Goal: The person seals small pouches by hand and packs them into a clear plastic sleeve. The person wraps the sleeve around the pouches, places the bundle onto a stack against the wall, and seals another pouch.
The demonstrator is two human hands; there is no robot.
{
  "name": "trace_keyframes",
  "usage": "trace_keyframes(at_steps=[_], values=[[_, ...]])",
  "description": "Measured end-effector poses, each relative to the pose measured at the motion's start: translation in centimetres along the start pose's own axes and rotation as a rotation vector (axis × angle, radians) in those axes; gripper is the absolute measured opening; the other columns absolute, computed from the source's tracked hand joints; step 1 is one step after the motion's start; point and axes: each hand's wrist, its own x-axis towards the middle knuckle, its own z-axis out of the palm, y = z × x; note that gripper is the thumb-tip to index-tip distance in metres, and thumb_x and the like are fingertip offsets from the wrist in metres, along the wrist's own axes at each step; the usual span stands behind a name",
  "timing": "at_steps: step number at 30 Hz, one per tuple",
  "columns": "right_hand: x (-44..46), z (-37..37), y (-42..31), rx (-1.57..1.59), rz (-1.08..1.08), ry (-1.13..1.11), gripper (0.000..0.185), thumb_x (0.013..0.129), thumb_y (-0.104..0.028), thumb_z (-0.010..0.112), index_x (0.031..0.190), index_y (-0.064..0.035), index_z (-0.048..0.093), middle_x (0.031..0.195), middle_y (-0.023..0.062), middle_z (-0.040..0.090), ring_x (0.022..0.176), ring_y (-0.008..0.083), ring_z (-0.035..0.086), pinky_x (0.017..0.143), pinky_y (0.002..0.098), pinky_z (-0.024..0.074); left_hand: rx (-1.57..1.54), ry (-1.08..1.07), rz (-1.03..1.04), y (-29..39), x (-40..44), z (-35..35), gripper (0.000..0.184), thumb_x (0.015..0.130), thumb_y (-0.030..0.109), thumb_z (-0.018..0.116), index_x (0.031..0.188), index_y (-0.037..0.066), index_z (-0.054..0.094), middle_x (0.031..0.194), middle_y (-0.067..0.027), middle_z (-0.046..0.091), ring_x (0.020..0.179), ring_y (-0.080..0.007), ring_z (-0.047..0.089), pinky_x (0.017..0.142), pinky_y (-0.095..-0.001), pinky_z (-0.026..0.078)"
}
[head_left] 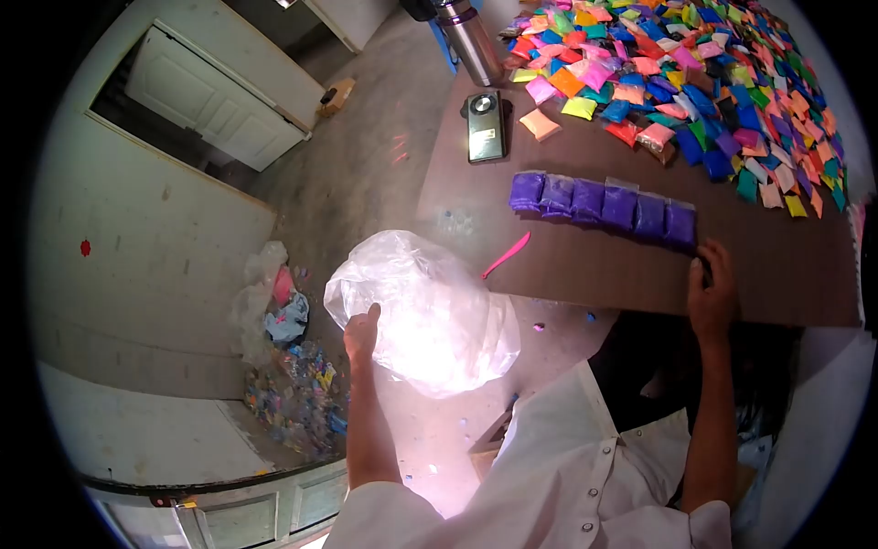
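My left hand (362,333) grips the edge of a big translucent plastic bag (425,316), its fingers closed on the film. The bag hangs beside the table's left front corner. My right hand (712,288) is at the table's front edge, fingers bent, close to the right end of a row of purple packets (604,205). Whether it holds anything I cannot make out. Several purple packets lie side by side in that row. A pink plastic knife-like tool (507,255) lies between the bag and the row.
A large heap of colourful packets (658,78) covers the back of the brown table (567,265). A phone-like device (486,128) and a steel flask (471,46) stand at its left edge. Colourful scraps (297,393) and plastic litter the floor at left.
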Motion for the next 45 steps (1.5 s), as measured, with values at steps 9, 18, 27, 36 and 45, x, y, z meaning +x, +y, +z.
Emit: trace_keyframes(at_steps=[9,18,27,36,45], values=[[0.1,-0.1,-0.1,0.014,-0.004,-0.035,0.025,0.105,-0.011,0.064,0.126,0.0004,0.069,0.138,0.0158,0.066,0.128,0.0338,0.066,0.100,0.0413,0.0597,0.114,-0.065,0.253,-5.7,-6.1,0.8,0.043,0.084,0.024,0.075,0.123,0.006,0.072,0.114,-0.0186,0.077,0.106,-0.0336,0.075,0.093,-0.0433,0.058],[-0.1,0.0,0.9,0.199,0.049,0.016,0.023,0.106,-0.009,0.062,0.126,-0.0005,0.069,0.137,0.0149,0.067,0.128,0.0299,0.065,0.104,0.0404,0.0565,-0.347,0.040,0.396,-2.1,-9.0,-13.1,0.015,0.097,0.011,0.067,0.102,0.001,0.077,0.087,-0.0053,0.075,0.078,-0.0141,0.069,0.073,-0.0297,0.055],[-3.1,-4.2,-9.5,0.620,0.112,-0.179,0.027,0.103,-0.014,0.069,0.128,-0.0037,0.068,0.115,0.0137,0.068,0.107,0.0240,0.069,0.090,0.0380,0.0597,-1.050,-0.246,0.708,14.4,-22.0,-13.6,0.006,0.099,0.009,0.074,0.098,0.003,0.075,0.087,-0.0016,0.073,0.074,-0.0077,0.061,0.067,-0.0247,0.049],[-7.9,-7.2,-9.7,1.415,0.676,0.034,0.029,0.103,-0.025,0.073,0.122,-0.0042,0.070,0.100,0.0005,0.073,0.089,0.0074,0.066,0.078,0.0258,0.0528,-0.386,-0.444,1.335,27.2,-35.1,0.3,0.038,0.080,-0.003,0.087,0.115,0.003,0.074,0.104,-0.0098,0.076,0.066,-0.0112,0.059,0.061,-0.0257,0.049],[-11.6,-9.0,-2.4,1.417,0.805,0.243,0.054,0.104,-0.043,0.072,0.140,-0.0051,0.059,0.120,0.0089,0.070,0.105,0.0170,0.069,0.088,0.0310,0.0568,-0.283,-0.558,1.221,27.8,-37.0,5.1,0.041,0.078,-0.002,0.090,0.115,0.001,0.073,0.094,-0.0067,0.074,0.064,-0.0092,0.060,0.058,-0.0250,0.048]])
